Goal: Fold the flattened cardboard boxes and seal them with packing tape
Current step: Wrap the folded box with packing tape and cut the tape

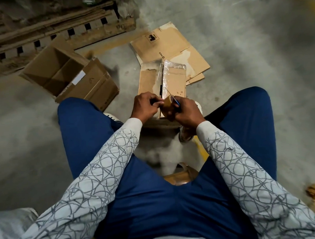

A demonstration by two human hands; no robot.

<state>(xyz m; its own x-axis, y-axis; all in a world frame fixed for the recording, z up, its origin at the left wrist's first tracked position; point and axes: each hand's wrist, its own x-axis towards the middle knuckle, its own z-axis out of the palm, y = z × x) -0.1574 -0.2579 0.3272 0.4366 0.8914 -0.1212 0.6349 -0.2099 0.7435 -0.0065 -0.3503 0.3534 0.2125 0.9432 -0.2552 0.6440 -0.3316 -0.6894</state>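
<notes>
Right hand [187, 112] grips the brown packing-tape roll [168, 109], left hand [145, 105] pinches at its edge; light, stiff, likely tacky, so best held round the rim.

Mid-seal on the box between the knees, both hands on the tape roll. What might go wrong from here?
1. The right hand grips the roll along with a thin blue tool angled toward the left hand. If it is a blade, a slip may nick fingers.
2. The box shows a dark gap between its flaps, so taping now may seal it open.
3. The tape on it looks wrinkled and may hold weakly.
</notes>
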